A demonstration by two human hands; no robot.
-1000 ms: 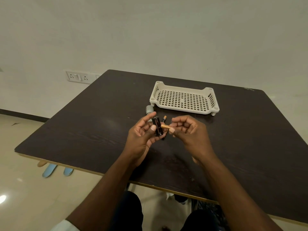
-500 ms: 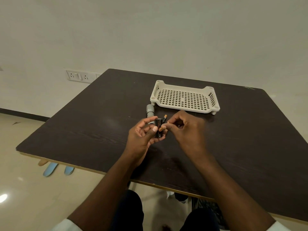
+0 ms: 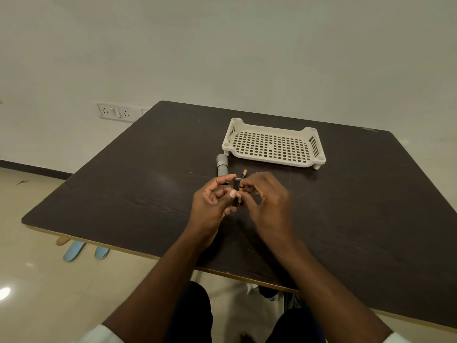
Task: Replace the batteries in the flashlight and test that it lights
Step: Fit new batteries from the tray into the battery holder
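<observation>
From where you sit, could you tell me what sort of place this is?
Probably a plain office or workroom: a dark wooden table against a bare wall, a switch-and-socket panel, and a glossy tiled floor.

A: Where is the open surface?

B: The dark table point(image 3: 128, 194) lies bare across its left half and its right side, and along the near edge beside both forearms.

A: What blocks the far middle?

B: The cream perforated tray point(image 3: 273, 146) stands there, with the grey flashlight body point(image 3: 221, 165) just beside its near-left corner.

A: And the centre?

B: The left hand point(image 3: 210, 206) and right hand point(image 3: 268, 206) fill it, closed on a black battery holder point(image 3: 237, 191). A loose battery point(image 3: 244, 173) lies just behind them, in front of the tray.
</observation>
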